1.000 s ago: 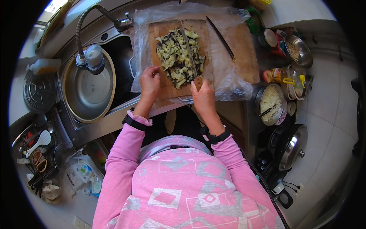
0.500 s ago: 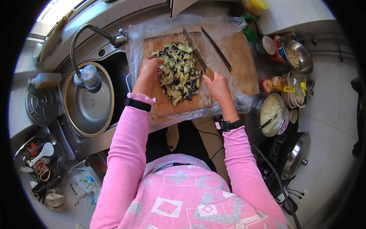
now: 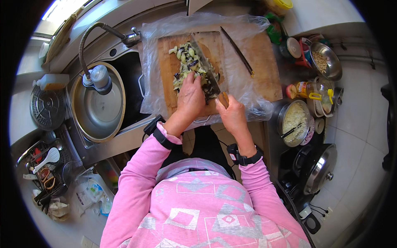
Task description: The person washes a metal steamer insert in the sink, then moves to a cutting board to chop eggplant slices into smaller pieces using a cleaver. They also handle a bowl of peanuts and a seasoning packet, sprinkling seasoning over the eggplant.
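Chopped eggplant [image 3: 182, 51], pale with dark purple skin, lies heaped on a wooden cutting board [image 3: 166, 66]. My right hand [image 3: 232, 115] is closed around the wooden handle of a kitchen knife [image 3: 206, 62]. Its wide blade slants away to the far left along the right side of the heap, against the pieces. My left hand [image 3: 191, 97] rests on the near part of the pile, left of the blade. Its fingers are stretched forward onto the pieces, and some fingertips are hidden among them.
Clear plastic sheeting [image 3: 151, 91] lies under the board. Dark chopsticks [image 3: 237, 51] rest to its right. On the left, a metal basin [image 3: 99, 109] stands in the sink below a flexible faucet [image 3: 84, 45]. At right are a bowl of pale shreds [image 3: 294, 120], an oil bottle [image 3: 304, 89] and a lidded pan [image 3: 322, 169].
My left hand has moved from the heap's left edge to its near side. The spread-out eggplant is now gathered into a narrower heap beside the blade. The knife has shifted slightly nearer and left.
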`<state>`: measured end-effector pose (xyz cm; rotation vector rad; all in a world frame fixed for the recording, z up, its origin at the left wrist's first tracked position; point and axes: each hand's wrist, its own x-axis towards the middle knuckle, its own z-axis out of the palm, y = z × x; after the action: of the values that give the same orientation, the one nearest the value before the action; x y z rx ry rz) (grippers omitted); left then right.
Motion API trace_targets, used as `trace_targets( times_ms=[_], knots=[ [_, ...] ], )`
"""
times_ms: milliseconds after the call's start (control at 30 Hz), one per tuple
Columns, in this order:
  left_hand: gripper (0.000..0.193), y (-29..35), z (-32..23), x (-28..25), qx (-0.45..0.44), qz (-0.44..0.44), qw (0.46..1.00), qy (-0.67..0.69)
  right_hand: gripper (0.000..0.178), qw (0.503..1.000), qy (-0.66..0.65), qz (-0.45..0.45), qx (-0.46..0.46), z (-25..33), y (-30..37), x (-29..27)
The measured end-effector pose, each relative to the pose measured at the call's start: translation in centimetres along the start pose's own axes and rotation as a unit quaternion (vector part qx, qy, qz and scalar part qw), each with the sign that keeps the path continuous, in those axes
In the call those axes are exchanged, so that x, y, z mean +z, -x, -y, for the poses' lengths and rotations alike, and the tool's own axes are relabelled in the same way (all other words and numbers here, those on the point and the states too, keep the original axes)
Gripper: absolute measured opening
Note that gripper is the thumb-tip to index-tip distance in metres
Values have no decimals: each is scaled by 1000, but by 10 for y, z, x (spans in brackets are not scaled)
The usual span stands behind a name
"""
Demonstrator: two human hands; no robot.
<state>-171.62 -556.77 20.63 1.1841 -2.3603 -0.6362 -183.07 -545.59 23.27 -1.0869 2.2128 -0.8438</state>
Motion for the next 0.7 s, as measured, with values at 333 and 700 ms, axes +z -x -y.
trace_targets(
  times_ms=[333, 700],
  knots=[
    [13, 36, 59, -20, 2, -123, 989, 86, 34, 999, -28, -42, 6, 13, -2, 45],
    [16, 67, 86, -10, -119, -71, 983, 118, 32, 997, 68, -5, -23, 20, 8, 57]
  ],
)
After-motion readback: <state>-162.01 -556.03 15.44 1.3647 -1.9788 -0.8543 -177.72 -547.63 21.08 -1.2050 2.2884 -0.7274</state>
